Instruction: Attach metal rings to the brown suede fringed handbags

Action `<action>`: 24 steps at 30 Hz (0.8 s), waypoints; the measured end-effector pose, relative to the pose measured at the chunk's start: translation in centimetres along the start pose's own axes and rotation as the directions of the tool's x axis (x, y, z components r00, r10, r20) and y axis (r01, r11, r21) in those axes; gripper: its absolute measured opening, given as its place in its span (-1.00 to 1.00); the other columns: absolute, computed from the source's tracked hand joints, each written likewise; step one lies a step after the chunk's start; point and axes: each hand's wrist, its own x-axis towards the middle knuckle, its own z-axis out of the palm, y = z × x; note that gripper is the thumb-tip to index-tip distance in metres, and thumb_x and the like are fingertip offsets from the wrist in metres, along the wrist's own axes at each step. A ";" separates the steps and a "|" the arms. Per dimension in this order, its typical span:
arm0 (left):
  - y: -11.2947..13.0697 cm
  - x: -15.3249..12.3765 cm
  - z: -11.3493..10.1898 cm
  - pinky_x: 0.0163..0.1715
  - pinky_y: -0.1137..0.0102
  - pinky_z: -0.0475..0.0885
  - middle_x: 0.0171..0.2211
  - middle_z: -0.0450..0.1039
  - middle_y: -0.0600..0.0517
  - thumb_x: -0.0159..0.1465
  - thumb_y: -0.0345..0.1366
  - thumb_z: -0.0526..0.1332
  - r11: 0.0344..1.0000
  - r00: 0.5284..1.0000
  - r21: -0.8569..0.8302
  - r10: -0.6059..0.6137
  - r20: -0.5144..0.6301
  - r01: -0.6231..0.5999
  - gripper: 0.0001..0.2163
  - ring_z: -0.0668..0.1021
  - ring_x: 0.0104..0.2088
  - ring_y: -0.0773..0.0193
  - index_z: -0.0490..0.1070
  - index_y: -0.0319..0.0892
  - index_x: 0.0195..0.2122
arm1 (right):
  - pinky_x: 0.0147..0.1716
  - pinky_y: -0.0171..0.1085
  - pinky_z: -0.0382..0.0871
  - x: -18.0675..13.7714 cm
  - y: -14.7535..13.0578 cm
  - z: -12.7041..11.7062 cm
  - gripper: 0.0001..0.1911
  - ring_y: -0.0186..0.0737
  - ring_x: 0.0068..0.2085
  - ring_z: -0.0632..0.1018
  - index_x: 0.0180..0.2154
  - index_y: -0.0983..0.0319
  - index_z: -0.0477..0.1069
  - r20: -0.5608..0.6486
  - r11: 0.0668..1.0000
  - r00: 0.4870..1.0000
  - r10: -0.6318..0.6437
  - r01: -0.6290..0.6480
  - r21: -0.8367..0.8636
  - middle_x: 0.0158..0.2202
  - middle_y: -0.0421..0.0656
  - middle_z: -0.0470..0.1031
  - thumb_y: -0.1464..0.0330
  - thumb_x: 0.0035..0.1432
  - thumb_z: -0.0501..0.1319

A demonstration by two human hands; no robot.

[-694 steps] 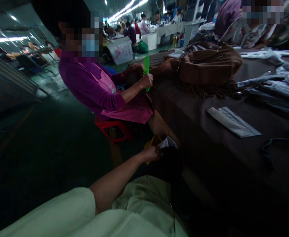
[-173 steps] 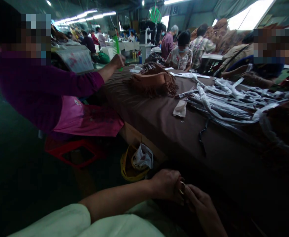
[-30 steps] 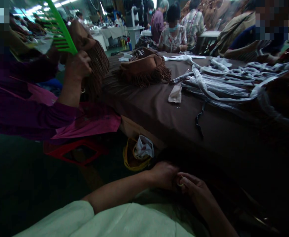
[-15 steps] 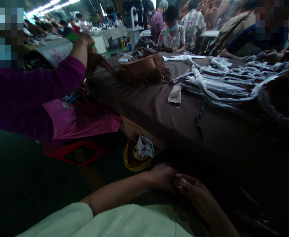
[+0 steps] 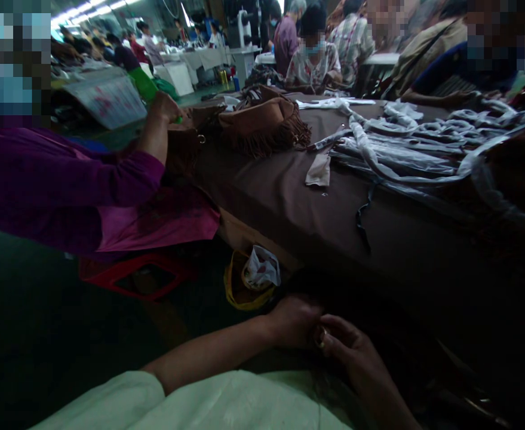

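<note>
Low in front of my body, at the table's near edge, my two hands meet in deep shadow. My right hand [image 5: 349, 346] pinches a small shiny metal ring [image 5: 320, 337] between thumb and fingers. My left hand [image 5: 295, 319] is closed right beside it, its fingertips turned away in the dark; what it grips cannot be made out. Dark material seems to lie under both hands, its shape lost in shadow.
The brown-covered table [image 5: 284, 203] bears a fringed brown bag [image 5: 262, 125], wrapped white straps [image 5: 401, 155], a pale tag [image 5: 319, 170] and a black cord [image 5: 361, 218]. Left, a co-worker's purple sleeve [image 5: 87, 179] reaches over a red stool [image 5: 132, 280]. A yellow basket [image 5: 233, 292] stands below.
My right fingers have shifted slightly around the metal ring, which has turned. The co-worker's arm at left has moved a little lower and right, with brown leather now against the table edge.
</note>
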 end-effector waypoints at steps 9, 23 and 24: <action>0.7 -0.1 -0.5 -0.28 0.31 0.42 -0.29 0.48 -0.11 0.17 -0.11 0.19 0.999 1.000 0.048 0.004 0.015 -0.004 -0.75 0.52 -0.24 0.09 0.37 -0.22 -0.29 | -0.62 -0.39 -0.11 -0.8 0.1 -0.1 -0.56 -0.45 -0.58 0.05 -0.55 0.30 0.46 0.152 0.993 0.987 0.060 -0.044 -0.109 -0.67 -0.31 0.11 0.02 -0.09 0.37; 1.0 -0.1 -0.8 -0.29 0.35 0.39 -0.32 0.46 -0.06 0.22 -0.18 0.15 0.991 0.999 0.123 0.049 -0.023 -0.045 -0.81 0.50 -0.27 0.16 0.34 -0.22 -0.33 | -0.59 -0.44 0.01 -1.5 1.2 0.9 -0.63 -0.46 -0.56 0.14 -0.47 0.27 0.49 0.103 0.970 0.987 0.121 -0.139 0.198 -0.59 -0.29 0.19 0.12 -0.18 0.46; 1.1 -0.2 -0.7 -0.28 0.34 0.39 -0.32 0.46 -0.06 0.23 -0.19 0.14 0.991 0.999 0.131 0.044 -0.032 -0.039 -0.82 0.49 -0.26 0.16 0.34 -0.22 -0.32 | -0.60 -0.44 0.02 -1.5 0.9 0.8 -0.63 -0.47 -0.57 0.15 -0.47 0.28 0.50 0.136 0.966 0.979 0.152 -0.176 0.189 -0.60 -0.28 0.21 0.12 -0.16 0.46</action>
